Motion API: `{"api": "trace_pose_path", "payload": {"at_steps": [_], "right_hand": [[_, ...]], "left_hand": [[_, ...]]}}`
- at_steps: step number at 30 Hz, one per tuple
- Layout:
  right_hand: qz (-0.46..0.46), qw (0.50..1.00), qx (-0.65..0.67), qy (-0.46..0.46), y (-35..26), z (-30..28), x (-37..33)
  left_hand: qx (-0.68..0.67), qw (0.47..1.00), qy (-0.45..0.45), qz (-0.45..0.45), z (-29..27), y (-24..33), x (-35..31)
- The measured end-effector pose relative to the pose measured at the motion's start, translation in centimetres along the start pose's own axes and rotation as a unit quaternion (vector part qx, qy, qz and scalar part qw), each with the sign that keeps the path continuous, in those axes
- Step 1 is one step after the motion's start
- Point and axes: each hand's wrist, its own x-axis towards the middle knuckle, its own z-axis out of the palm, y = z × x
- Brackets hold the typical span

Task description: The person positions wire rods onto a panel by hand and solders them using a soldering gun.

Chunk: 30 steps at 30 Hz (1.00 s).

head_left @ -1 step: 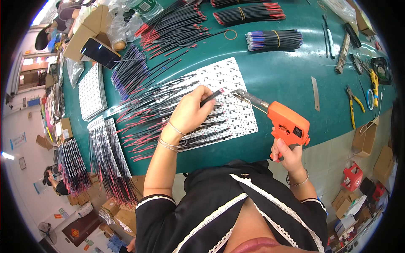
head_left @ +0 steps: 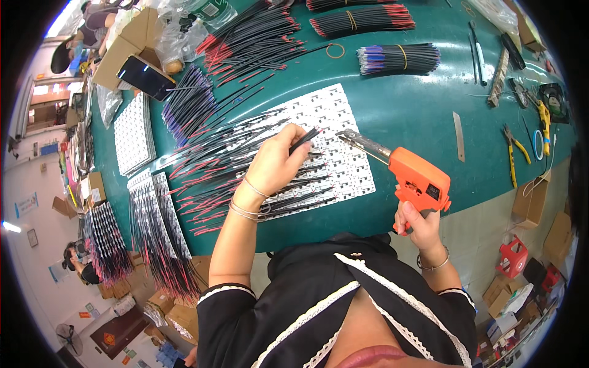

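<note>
My left hand [head_left: 277, 161] is closed, pinching a few short black wires [head_left: 305, 140] between thumb and fingers above a white circuit board panel [head_left: 353, 161]. The wires' reddish tips point right. Rows of black wires with red ends [head_left: 205, 184] lie across the panel's left part and stick out past it. In my right hand [head_left: 419, 226] is an orange soldering gun [head_left: 419, 178], fingers wrapped round its grip. Its metal tip points left over the panel, a short gap from the wire ends in my left hand.
Bundles of black wires [head_left: 399, 59] lie at the far side, with loose red-ended wires [head_left: 251, 43] beside them. A phone [head_left: 146, 77] leans on a carton at left, near stacked white panels [head_left: 134, 136]. Pliers [head_left: 515, 153] and a metal ruler [head_left: 459, 136] lie right.
The wire tips in my left hand have drawn back slightly to the left, and the fingers have shifted a little. The soldering gun stays in nearly the same place.
</note>
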Motion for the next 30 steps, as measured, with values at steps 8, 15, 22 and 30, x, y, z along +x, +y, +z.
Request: {"api": "trace_pose_path", "payload": {"at_steps": [8, 15, 22, 30], "right_hand": [[0.026, 0.999, 0.025, -0.006, -0.8, 0.6, 0.5], [-0.002, 0.998, -0.051, -0.024, -0.8, 1.0, 0.8], [0.010, 0.998, -0.057, -0.024, -1.0, 1.5, 1.2], [0.010, 0.998, -0.057, -0.028, -0.9, 1.5, 1.3]], "left_hand": [[0.061, 0.993, 0.078, 0.064, -0.2, -0.3, -0.2], [0.116, 0.991, 0.066, 0.019, -0.2, 0.6, 0.1], [0.136, 0.988, 0.070, 0.036, 0.3, 0.0, 0.2], [0.157, 0.983, 0.077, 0.057, 0.6, -0.2, 0.1]]}}
